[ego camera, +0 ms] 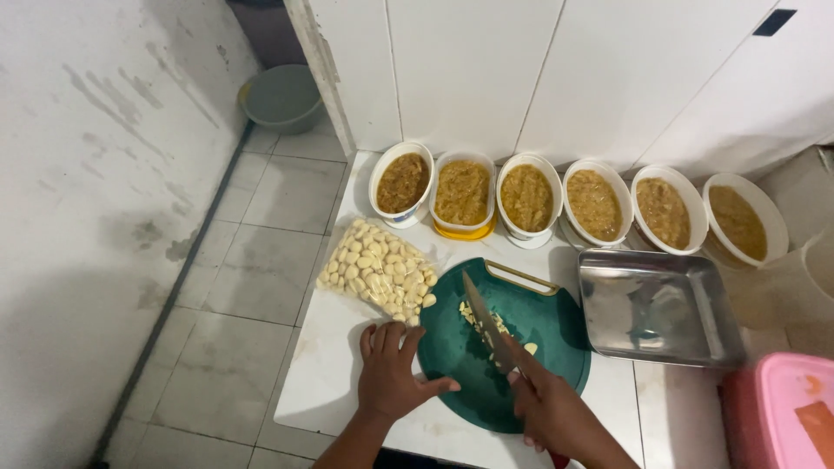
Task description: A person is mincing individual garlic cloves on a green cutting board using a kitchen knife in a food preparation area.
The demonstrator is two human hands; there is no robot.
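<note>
My right hand [549,404] grips a kitchen knife [485,320] whose blade lies across a round green cutting board [556,334]. Under and beside the blade are chopped pale garlic pieces [497,330]. My left hand [391,373] rests flat with fingers spread on the white counter at the board's left edge, thumb touching the board. Just beyond it lies a clear plastic bag of peeled garlic cloves [377,271].
Several white tubs of brownish paste [526,196] line the back wall. A square steel tray [658,306] sits right of the board, a pink lidded box [782,408] at the near right. The counter's left edge drops to a tiled floor with a grey basin [280,97].
</note>
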